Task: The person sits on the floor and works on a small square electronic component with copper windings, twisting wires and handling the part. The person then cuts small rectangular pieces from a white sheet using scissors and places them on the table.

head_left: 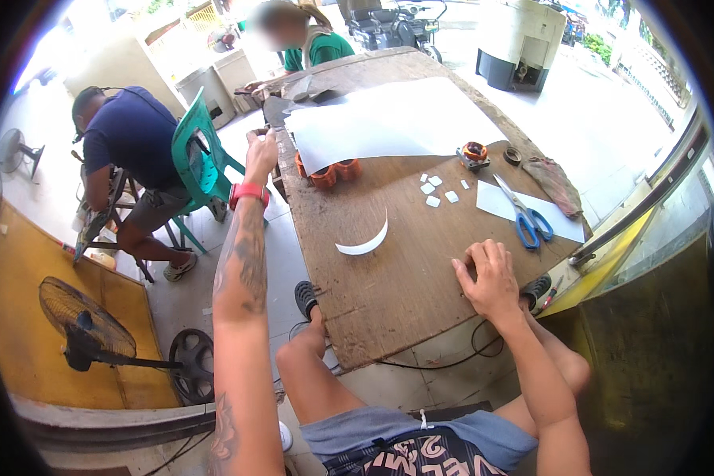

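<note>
Here I see right hand point(490, 278) flat, fingers spread on wooden table point(397, 278); left hand point(260, 157) raised beyond table edge, grip unclear, possibly pinching something small.

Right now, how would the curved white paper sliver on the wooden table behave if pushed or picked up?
The curved white paper sliver looks thin and flat, so probably very light and floppy. On the worn wooden table it would likely slide or flutter away, and be fiddly to pinch.
</note>
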Demonstrator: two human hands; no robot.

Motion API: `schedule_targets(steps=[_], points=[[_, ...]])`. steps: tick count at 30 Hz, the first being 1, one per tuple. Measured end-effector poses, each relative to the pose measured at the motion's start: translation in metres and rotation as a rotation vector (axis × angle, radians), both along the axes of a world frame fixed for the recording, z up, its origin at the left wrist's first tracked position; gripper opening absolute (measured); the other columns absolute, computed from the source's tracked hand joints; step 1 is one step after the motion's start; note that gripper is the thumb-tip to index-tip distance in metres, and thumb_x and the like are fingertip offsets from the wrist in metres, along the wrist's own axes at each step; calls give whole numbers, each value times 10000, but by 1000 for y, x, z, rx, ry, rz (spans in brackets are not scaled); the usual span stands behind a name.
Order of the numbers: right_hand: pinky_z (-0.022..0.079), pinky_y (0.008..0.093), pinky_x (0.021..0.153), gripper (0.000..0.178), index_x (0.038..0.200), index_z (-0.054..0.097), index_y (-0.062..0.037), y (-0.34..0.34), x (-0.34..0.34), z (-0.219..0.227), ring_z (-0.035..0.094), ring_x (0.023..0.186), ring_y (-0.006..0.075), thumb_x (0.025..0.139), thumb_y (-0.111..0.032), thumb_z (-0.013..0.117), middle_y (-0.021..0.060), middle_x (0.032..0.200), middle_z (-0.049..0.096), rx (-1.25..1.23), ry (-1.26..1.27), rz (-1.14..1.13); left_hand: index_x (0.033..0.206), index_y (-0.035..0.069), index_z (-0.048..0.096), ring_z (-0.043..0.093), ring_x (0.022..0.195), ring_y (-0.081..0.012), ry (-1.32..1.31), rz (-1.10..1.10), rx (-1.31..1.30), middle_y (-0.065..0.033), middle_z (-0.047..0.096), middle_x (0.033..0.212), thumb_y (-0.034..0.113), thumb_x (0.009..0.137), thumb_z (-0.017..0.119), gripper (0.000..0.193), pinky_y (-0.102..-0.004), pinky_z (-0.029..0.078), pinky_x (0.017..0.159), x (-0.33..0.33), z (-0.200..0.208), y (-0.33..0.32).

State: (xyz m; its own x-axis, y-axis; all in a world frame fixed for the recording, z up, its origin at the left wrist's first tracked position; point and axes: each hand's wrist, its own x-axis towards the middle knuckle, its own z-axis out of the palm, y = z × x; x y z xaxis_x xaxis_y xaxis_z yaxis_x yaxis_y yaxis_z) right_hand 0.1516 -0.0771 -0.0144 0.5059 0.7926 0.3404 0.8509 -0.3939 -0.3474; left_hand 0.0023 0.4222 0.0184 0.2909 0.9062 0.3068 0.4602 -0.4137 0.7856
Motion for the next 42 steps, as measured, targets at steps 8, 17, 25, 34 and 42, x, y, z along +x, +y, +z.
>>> schedule_targets(steps=[8, 17, 25, 34, 42], points=[[421, 470, 992, 312, 1095, 613, -114, -4, 0, -2, 528, 1077, 305, 992, -402, 676, 88, 1113, 542, -79, -45, 26, 1576, 42, 420, 661, 1159, -278, -286, -179, -597, -147, 657, 1325, 396, 1052, 650, 674, -517, 512, 954, 43, -17, 58], [433, 458, 976, 292, 1085, 595, -122, -5, 4, -10, 525, 1062, 297, 1014, -397, 660, 74, 1112, 523, -41, -125, 52, 1500, -55, 462, 564, 1283, -303, -576, 91, -169, -207, 592, 1384, 405, 1042, 645, 675, -408, 420, 1114, -8, -37, -1], [432, 488, 987, 283, 1084, 690, -107, -7, 7, -6, 560, 1086, 313, 984, -371, 724, 90, 1132, 608, 87, 50, 89, 1407, 64, 576, 630, 1147, -221, -523, 301, -257, -93, 645, 1275, 426, 1137, 507, 456, -367, 488, 1021, -295, -210, -255], [265, 536, 1301, 803, 1547, 488, -207, 16, 7, -8, 325, 1539, 379, 979, -775, 503, 120, 1625, 392, -205, -49, 71, 972, 103, 560, 512, 729, -120, -351, 523, -1535, 18, 557, 806, 422, 1129, 533, 357, -299, 438, 678, -422, -365, -550], [201, 539, 1322, 946, 1644, 412, -190, 12, 5, -4, 327, 1554, 357, 947, -827, 472, 133, 1663, 396, -272, -174, 158, 990, 100, 574, 536, 736, -123, -280, 520, -1479, 12, 577, 817, 438, 1119, 546, 363, -297, 448, 676, -402, -334, -488]])
